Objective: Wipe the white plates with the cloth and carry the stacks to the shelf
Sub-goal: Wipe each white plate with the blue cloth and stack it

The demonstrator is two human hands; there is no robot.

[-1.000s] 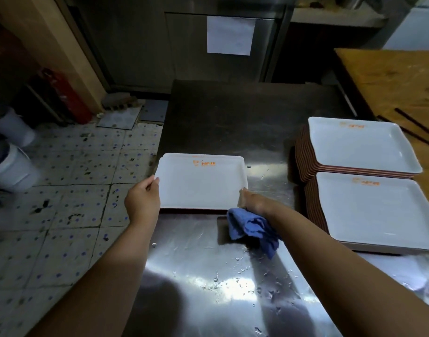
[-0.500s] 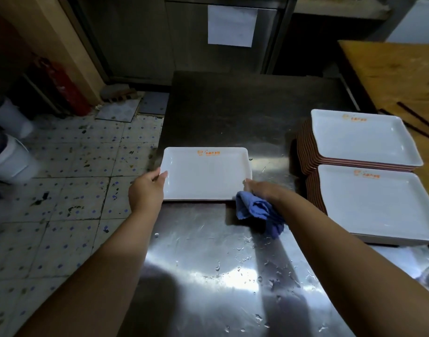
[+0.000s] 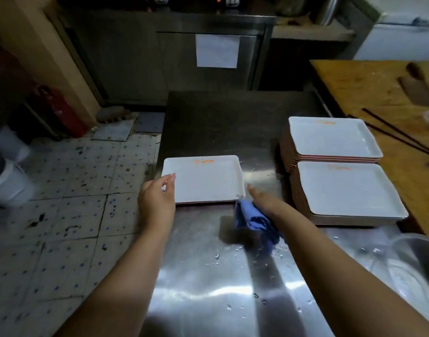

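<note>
A single white rectangular plate (image 3: pixel 206 181) lies flat on the steel table (image 3: pixel 208 276), near its left edge. My left hand (image 3: pixel 157 199) holds the plate's near left rim, thumb on top. Just off the plate's near right corner, my right hand (image 3: pixel 263 199) grips a crumpled blue cloth (image 3: pixel 253 221) that hangs down onto the wet tabletop; one finger points forward beside the plate. Two stacks of white plates stand at the right: a far stack (image 3: pixel 330 139) and a near stack (image 3: pixel 347 190).
A wooden table (image 3: pixel 369 88) with dark chopsticks (image 3: pixel 398 137) and a cleaver (image 3: pixel 417 88) adjoins on the right. A metal basin (image 3: pixel 412 271) sits at the near right. To the left is tiled floor with white buckets (image 3: pixel 7 181) and a red extinguisher (image 3: pixel 60 110). Steel cabinets stand behind.
My right hand has come off the plate's near right corner and now sits beside it with the cloth. My left hand stays at the left rim. The view has tilted upward.
</note>
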